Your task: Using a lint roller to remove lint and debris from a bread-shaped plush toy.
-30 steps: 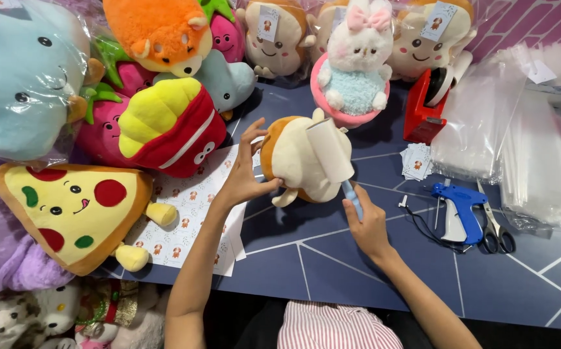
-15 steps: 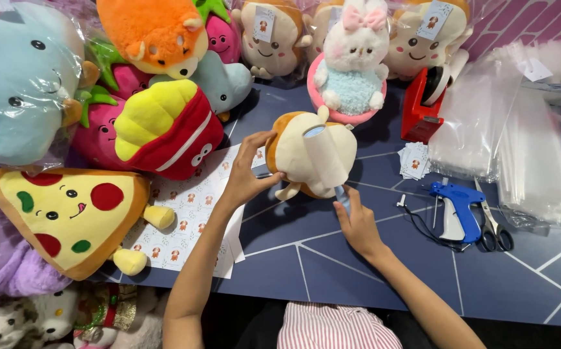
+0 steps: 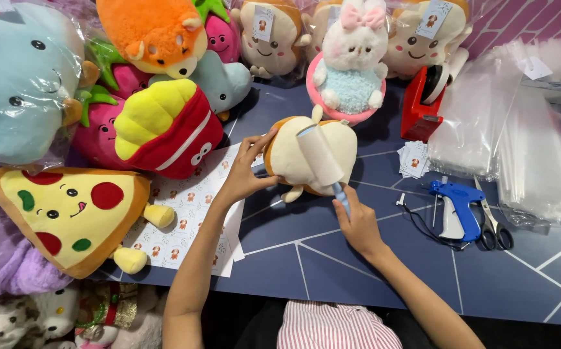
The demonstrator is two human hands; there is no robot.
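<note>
1. The left hand (image 3: 245, 178) gripped the left side of a cream and tan toast-shaped plush (image 3: 309, 155), fingers curled over its edge, holding it tilted just above the dark blue worktop (image 3: 332, 258).
2. The right hand (image 3: 358, 223) was closed around the blue handle of a lint roller (image 3: 322, 161), whose white roll lay pressed against the plush's front.
3. The plush sat near the middle of the worktop, in front of a white bunny plush in a pink cup (image 3: 351, 61).
4. Under the left wrist lay sheets of printed stickers (image 3: 187, 213), touching a pizza slice plush (image 3: 67, 216).
5. A red fries plush (image 3: 167, 129) rested just beside the sheets, with more bagged plush toys piled behind it.
6. To the right lay a blue tagging gun (image 3: 455, 203) and scissors (image 3: 490, 223) side by side, near a stack of clear plastic bags (image 3: 526, 142).
7. A red tape dispenser (image 3: 425, 100) stood behind a small pile of tags (image 3: 413, 158).
</note>
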